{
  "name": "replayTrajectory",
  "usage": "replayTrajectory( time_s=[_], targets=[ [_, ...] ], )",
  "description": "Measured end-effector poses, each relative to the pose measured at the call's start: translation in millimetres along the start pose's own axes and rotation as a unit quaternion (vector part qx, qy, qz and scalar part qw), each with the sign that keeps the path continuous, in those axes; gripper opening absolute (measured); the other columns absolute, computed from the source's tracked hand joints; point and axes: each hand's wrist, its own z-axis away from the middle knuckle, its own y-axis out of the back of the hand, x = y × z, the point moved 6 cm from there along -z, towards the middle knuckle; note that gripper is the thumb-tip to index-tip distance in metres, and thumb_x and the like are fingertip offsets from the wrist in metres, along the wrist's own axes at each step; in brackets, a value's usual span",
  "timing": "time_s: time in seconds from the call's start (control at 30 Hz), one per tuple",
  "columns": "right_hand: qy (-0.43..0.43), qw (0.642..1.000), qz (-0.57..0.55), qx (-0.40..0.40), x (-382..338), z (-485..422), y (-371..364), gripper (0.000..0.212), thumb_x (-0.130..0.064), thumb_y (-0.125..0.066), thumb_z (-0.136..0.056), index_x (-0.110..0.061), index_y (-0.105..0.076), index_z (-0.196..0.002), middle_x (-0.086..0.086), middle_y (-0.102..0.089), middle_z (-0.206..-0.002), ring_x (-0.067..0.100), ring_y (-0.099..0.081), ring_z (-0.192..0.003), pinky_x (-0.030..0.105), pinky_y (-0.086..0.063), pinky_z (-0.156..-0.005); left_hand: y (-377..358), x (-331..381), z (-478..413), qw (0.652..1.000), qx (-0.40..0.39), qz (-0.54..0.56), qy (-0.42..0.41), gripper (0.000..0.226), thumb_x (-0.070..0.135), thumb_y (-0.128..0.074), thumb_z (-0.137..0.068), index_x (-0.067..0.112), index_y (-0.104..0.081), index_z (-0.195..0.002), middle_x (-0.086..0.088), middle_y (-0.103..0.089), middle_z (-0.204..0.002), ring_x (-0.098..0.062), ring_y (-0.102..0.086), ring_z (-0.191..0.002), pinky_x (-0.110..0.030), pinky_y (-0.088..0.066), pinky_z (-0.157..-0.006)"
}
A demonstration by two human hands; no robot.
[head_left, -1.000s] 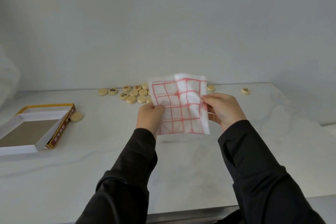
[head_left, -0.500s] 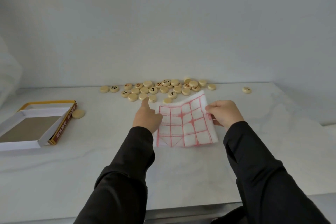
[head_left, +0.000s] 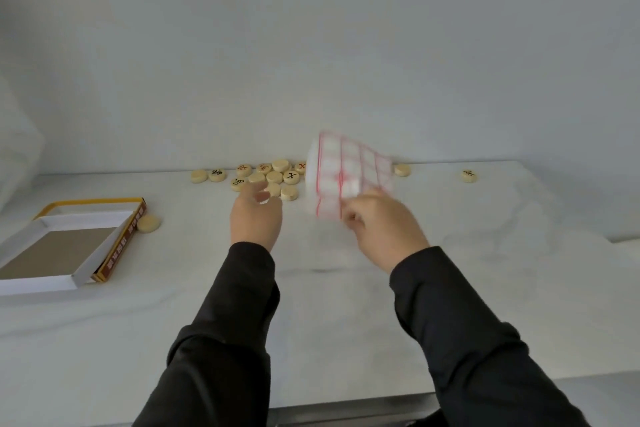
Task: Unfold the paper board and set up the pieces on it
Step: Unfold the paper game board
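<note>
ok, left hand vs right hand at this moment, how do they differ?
The right hand pinches the folded paper board and holds it up off the counter; the left hand holds nothing.
The left hand's fingers are open, reaching toward the cluster of pieces; the right hand's are closed on the board's lower edge.
Both wear dark sleeves and are raised above the counter.

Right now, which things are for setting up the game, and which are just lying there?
For the game:
- paper board, held in the right hand
- round game pieces
- left hand, empty

Just lying there:
- open box
- white counter
</note>
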Motion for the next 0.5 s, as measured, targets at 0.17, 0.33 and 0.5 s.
replayTrajectory(
  time_s=[0.17, 0.33, 0.5],
  targets=[
    [-0.100, 0.969, 0.009, -0.224, 11, 8, -38, 0.021, -0.003, -0.052, -0.088, -0.010, -0.070, -0.094, 0.007, -0.067, -0.099, 0.024, -0.062, -0.095, 0.027, -0.047, -0.085, -4, 3, 2, 1.000, -0.011, 0.000, -0.009, 0.029, 0.006, -0.044, -0.088, 0.017, -0.062, -0.107, -0.006, -0.064, -0.112, -0.022, -0.058, -0.107, -0.041, -0.047, -0.097],
    [-0.138, 0.965, -0.095, -0.202, 13, 10, -27, 0.016, -0.004, -0.058, -0.087, -0.008, -0.074, -0.089, 0.006, -0.071, -0.100, 0.019, -0.063, -0.098, 0.025, -0.046, -0.087, -4, 4, 1, 1.000, -0.006, -0.001, -0.014, 0.030, 0.004, -0.042, -0.087, 0.019, -0.064, -0.100, -0.006, -0.065, -0.110, -0.022, -0.059, -0.106, -0.040, -0.048, -0.095],
    [-0.167, 0.968, -0.105, -0.154, 22, 7, -15, 0.020, -0.001, -0.052, -0.089, -0.010, -0.070, -0.089, 0.005, -0.068, -0.103, 0.019, -0.060, -0.101, 0.026, -0.045, -0.087, -5, 2, 0, 1.000, -0.005, -0.010, -0.021, 0.030, 0.003, -0.041, -0.087, 0.016, -0.064, -0.102, -0.005, -0.067, -0.105, -0.021, -0.060, -0.104, -0.036, -0.049, -0.092]
  ],
)
